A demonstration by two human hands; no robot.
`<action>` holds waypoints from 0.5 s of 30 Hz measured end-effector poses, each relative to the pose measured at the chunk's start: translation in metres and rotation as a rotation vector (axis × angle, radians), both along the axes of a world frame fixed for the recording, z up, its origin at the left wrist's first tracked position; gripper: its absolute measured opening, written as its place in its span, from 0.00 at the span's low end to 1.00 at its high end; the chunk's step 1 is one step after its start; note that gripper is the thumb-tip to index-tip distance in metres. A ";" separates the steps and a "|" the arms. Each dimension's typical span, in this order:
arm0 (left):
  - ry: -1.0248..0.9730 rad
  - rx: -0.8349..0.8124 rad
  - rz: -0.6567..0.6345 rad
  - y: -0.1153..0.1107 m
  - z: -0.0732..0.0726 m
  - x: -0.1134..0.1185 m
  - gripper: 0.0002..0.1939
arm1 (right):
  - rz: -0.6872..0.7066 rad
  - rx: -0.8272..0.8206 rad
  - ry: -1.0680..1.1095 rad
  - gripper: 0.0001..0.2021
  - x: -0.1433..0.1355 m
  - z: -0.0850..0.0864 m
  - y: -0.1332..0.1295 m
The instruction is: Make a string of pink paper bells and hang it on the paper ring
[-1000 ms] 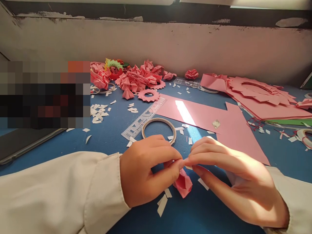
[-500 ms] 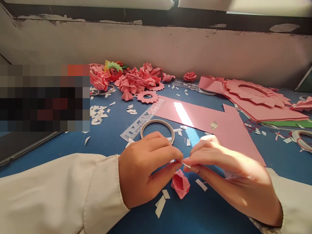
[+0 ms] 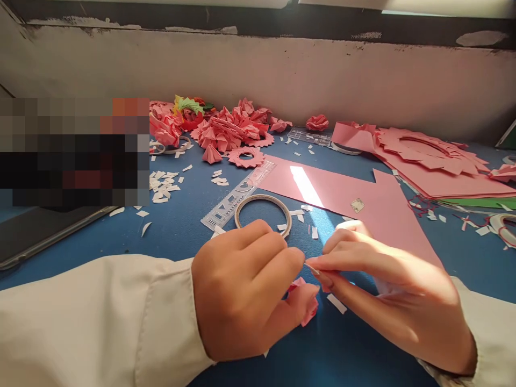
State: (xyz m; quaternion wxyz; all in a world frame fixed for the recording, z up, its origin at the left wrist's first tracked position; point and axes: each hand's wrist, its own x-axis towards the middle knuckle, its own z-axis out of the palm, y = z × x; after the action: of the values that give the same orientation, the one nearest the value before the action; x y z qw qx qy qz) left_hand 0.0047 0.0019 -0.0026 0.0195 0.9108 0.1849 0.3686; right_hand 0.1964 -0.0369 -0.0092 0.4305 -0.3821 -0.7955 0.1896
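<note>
My right hand pinches a small white strip of tape between thumb and forefinger. At the strip's left end is the forefinger of my left hand; whether it touches the strip I cannot tell. The left thumb is spread away from that finger and passes over a folded pink paper piece, hiding much of it. Just beyond my left hand lies a roll of tape, partly covered by the knuckles. A clear stencil ruler rests behind the roll.
A large pink sheet reaches under my right hand. Folded pink paper flowers are heaped at the back. Pink stacked paper stands right, beside a tape roll. White scraps and a dark device lie left.
My left thumb has parted from the forefinger and moved down and right across the folded pink piece. My right hand keeps its pinch. The view has shifted slightly.
</note>
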 end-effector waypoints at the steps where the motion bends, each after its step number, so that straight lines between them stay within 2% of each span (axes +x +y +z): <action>1: 0.015 0.100 0.009 -0.001 0.001 0.000 0.06 | 0.000 0.025 -0.012 0.10 0.000 0.000 0.000; 3: 0.032 0.222 0.029 -0.004 0.004 0.001 0.11 | -0.003 0.066 -0.014 0.10 -0.001 -0.001 -0.001; 5: 0.026 0.234 0.051 -0.006 0.005 0.001 0.15 | -0.005 0.068 -0.008 0.10 -0.001 -0.002 -0.001; 9: 0.048 0.055 0.020 -0.005 0.002 0.001 0.03 | -0.002 0.062 -0.038 0.09 0.000 -0.002 -0.001; 12: 0.076 -0.026 -0.034 -0.002 0.000 0.001 0.06 | 0.001 0.074 -0.065 0.07 0.000 -0.001 -0.001; 15: 0.074 -0.028 -0.080 0.001 0.001 0.000 0.09 | -0.009 0.086 -0.073 0.07 -0.001 -0.001 -0.002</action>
State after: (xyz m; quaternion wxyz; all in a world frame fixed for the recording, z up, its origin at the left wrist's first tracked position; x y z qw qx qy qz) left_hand 0.0047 0.0025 -0.0020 0.0400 0.9302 0.1537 0.3310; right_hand 0.1956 -0.0384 -0.0104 0.4181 -0.3736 -0.8163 0.1390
